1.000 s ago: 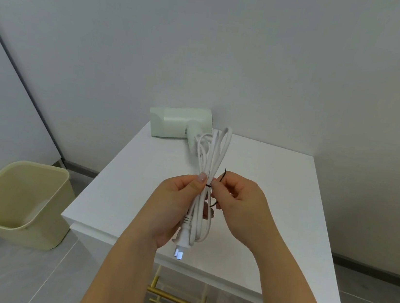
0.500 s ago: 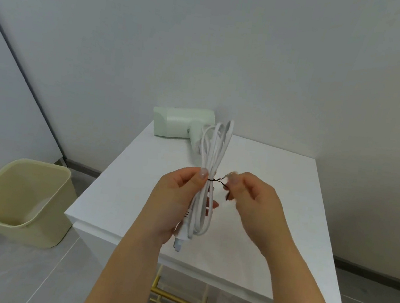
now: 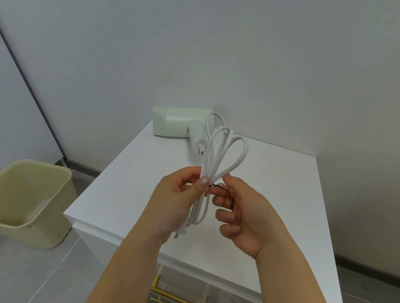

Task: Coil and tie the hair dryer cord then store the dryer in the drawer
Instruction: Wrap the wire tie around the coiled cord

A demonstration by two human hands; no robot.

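The cord (image 3: 210,168), coiled into long white loops, was held upright above the table (image 3: 278,187), in front of the dryer (image 3: 180,122), which lay on its side at the table's far edge against the wall. The left hand (image 3: 175,199) was clamped around the bundle at its middle, thumb pressed over the strands, with the plug (image 3: 181,231) hanging below the palm. The right hand (image 3: 244,213) was closed on the free ends of a thin black tie (image 3: 219,187), which was wound round the bundle just beside the left thumb; whether the twist was finished could not be told. The cord was judged light and limp but springy, so the loops would be expected to splay if the middle were released before the tie was tight. The tie was judged fine and easily bent, best pinched at its ends and twisted close to the strands. The dryer was judged light, hard and smooth, best taken by its handle, with the bundle carried alongside. The drawer, marked by a brass handle (image 3: 181,301) below the table's near edge, appeared closed.
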